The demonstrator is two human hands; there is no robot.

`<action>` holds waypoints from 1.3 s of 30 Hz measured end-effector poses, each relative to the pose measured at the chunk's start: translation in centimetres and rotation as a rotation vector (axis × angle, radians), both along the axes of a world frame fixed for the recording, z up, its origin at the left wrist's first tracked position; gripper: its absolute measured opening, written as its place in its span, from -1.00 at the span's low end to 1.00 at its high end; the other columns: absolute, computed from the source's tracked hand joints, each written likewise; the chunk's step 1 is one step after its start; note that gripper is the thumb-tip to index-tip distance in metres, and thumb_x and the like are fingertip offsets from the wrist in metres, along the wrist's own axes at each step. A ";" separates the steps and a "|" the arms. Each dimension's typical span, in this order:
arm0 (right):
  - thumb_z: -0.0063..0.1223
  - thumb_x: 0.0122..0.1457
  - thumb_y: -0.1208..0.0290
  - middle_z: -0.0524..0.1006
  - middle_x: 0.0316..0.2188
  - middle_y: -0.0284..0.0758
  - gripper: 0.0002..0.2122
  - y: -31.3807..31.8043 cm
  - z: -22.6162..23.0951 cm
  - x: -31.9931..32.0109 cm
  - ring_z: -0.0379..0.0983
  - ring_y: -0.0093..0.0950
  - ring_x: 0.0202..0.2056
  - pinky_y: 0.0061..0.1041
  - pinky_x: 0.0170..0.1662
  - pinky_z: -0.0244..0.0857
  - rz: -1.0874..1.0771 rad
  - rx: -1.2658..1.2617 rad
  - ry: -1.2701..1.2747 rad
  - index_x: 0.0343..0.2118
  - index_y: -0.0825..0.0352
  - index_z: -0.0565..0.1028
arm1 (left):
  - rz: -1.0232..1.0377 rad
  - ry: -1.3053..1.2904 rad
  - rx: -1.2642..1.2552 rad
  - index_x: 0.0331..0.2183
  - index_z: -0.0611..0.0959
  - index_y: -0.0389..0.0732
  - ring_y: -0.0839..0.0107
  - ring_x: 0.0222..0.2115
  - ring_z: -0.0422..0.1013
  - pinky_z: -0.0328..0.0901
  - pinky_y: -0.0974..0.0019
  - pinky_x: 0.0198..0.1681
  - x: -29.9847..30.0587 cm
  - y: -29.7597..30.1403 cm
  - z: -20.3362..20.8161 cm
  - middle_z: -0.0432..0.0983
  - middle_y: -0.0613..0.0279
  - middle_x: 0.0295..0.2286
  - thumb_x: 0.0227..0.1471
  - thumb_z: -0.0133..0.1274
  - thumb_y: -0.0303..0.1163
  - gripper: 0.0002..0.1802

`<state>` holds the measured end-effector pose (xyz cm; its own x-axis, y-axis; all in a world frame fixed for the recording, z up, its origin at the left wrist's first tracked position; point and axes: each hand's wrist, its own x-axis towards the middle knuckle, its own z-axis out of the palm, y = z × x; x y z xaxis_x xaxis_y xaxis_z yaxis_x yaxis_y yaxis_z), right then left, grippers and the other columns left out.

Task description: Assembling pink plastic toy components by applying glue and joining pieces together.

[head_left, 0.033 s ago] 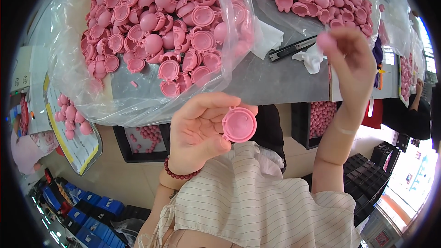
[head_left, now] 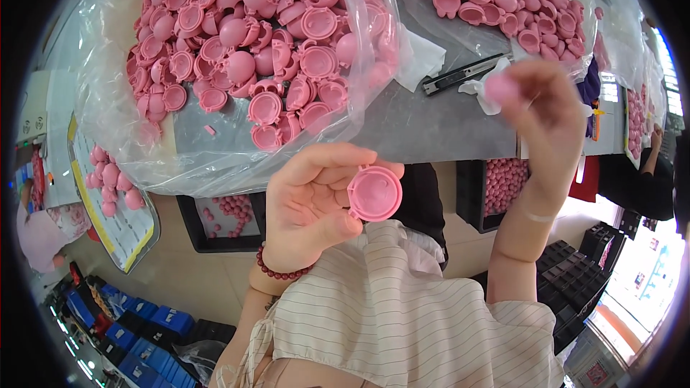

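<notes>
Between the fingers and thumb of my left hand [head_left: 305,197] is a round pink plastic half shell [head_left: 375,193], its hollow side facing up. My right hand [head_left: 546,104], raised over the right part of the table and slightly blurred, pinches a small pink plastic piece [head_left: 501,90]. Its exact shape is smeared by motion. A large heap of pink half shells [head_left: 241,68] lies in a clear plastic bag [head_left: 215,172] beyond my left hand. Past my right hand, a second heap of smaller pink shells [head_left: 507,0] rests on clear plastic.
A black utility knife [head_left: 460,75] lies on the grey table [head_left: 431,129] beside white tissue [head_left: 420,57]. Below the table edge stand a black bin of pink pieces [head_left: 471,197] and a black tray [head_left: 198,233]. Several pink balls [head_left: 110,176] sit at far left near a clipboard [head_left: 122,237].
My right hand has moved a little down and to the left with the pink piece. My left hand and its half shell have hardly moved.
</notes>
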<state>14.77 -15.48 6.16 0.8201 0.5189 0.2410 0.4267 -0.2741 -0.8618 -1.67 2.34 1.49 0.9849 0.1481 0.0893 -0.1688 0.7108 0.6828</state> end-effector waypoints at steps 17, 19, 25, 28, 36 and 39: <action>0.13 -0.28 0.59 0.42 -0.45 -0.28 -0.70 0.4 -2.0 -3.1 0.33 -0.42 -0.44 -0.53 -0.40 0.22 0.164 -0.283 -0.462 -0.36 0.37 0.45 | 0.078 -0.036 0.246 -0.17 0.31 -0.42 0.25 -0.15 0.32 0.25 0.29 -0.11 0.4 0.0 -0.4 0.33 -0.14 -0.19 -0.24 0.07 -0.66 -0.50; 0.11 -0.30 0.62 0.41 -0.40 -0.28 -0.68 -0.1 -2.4 -2.5 0.32 -0.35 -0.37 -0.47 -0.32 0.22 0.366 -0.428 -0.490 -0.35 0.39 0.44 | 0.092 -0.036 0.279 -0.17 0.31 -0.42 0.27 -0.16 0.32 0.25 0.30 -0.11 0.5 -0.1 -0.6 0.33 -0.14 -0.19 -0.24 0.07 -0.67 -0.50; 0.10 -0.29 0.64 0.42 -0.43 -0.28 -0.67 0.8 -2.0 -3.6 0.33 -0.35 -0.41 -0.50 -0.35 0.22 0.201 -0.428 -0.416 -0.33 0.40 0.43 | 0.156 0.032 0.329 -0.17 0.32 -0.41 0.33 -0.22 0.36 0.28 0.35 -0.16 0.8 -0.8 0.1 0.33 -0.13 -0.20 -0.27 0.08 -0.71 -0.49; 0.14 -0.33 0.62 0.43 -0.45 -0.25 -0.68 0.8 -2.3 -3.8 0.35 -0.38 -0.44 -0.53 -0.39 0.24 0.179 -0.245 -0.413 -0.37 0.42 0.44 | 0.163 0.054 0.325 -0.19 0.34 -0.41 0.35 -0.24 0.37 0.29 0.37 -0.18 0.7 -0.9 -0.2 0.33 -0.10 -0.19 -0.28 0.08 -0.73 -0.50; 0.24 -0.40 0.53 0.46 -0.42 -0.21 -0.68 2.1 -2.7 -5.8 0.40 -0.39 -0.42 -0.58 -0.43 0.27 0.290 0.115 -0.279 -0.46 0.41 0.46 | 0.128 0.003 0.444 -0.24 0.42 -0.42 0.39 -0.30 0.40 0.33 0.42 -0.24 1.0 -1.4 -0.1 0.34 -0.02 -0.22 -0.27 0.07 -0.73 -0.58; 0.21 -0.39 0.61 0.46 -0.39 -0.29 -0.65 2.0 -3.0 -6.0 0.40 -0.43 -0.44 -0.59 -0.40 0.29 0.271 0.129 -0.253 -0.39 0.37 0.48 | 0.140 0.011 0.501 -0.25 0.44 -0.43 0.39 -0.33 0.41 0.34 0.44 -0.27 0.9 -1.4 -0.4 0.35 0.00 -0.23 -0.27 0.07 -0.72 -0.61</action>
